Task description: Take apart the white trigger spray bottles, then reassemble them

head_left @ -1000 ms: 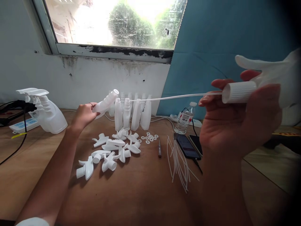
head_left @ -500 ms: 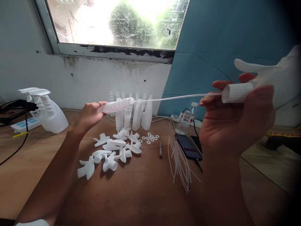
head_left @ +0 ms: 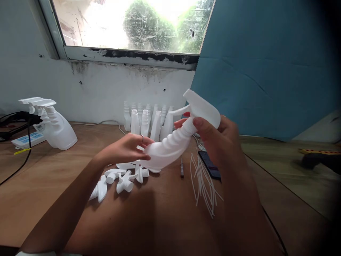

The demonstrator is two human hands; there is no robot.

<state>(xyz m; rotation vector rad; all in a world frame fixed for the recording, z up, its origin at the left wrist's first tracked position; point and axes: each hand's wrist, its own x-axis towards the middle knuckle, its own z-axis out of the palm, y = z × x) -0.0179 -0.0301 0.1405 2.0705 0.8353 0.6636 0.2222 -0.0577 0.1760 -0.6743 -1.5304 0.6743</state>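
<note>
Over the middle of the desk (head_left: 165, 227), a white spray bottle (head_left: 167, 151) hung tilted, base low to the left, neck rising to the right. The left grip (head_left: 131, 147), ring on one finger, was closed on the base end, thumb on the near side. The right grip (head_left: 217, 135) held the spray head (head_left: 204, 108), thumb by the collar, fingers partly hidden behind. Head sat on the bottle's neck, nozzle pointing up and left, trigger below it on the left; could not tell how tightly the collar was fastened. Below and left of the bottle lay loose spray heads (head_left: 124, 185), part of the pile covered by the left arm and the bottle. Far side, near the wall (head_left: 106, 87): upright white bottles (head_left: 145, 122) grouped close, mouths open. Right of the loose heads, a slim tool (head_left: 182, 167) lay lengthwise; right again, a spread bunch of thin white tubes (head_left: 204, 188), just beside a dark phone (head_left: 209, 165) partly hidden by the right arm. Far left: finished-looking spray bottles (head_left: 60, 129) stood together near a white strip with blue markings (head_left: 29, 140). Blue cloth (head_left: 266, 71) hung at far right, beside the window (head_left: 128, 28).
</note>
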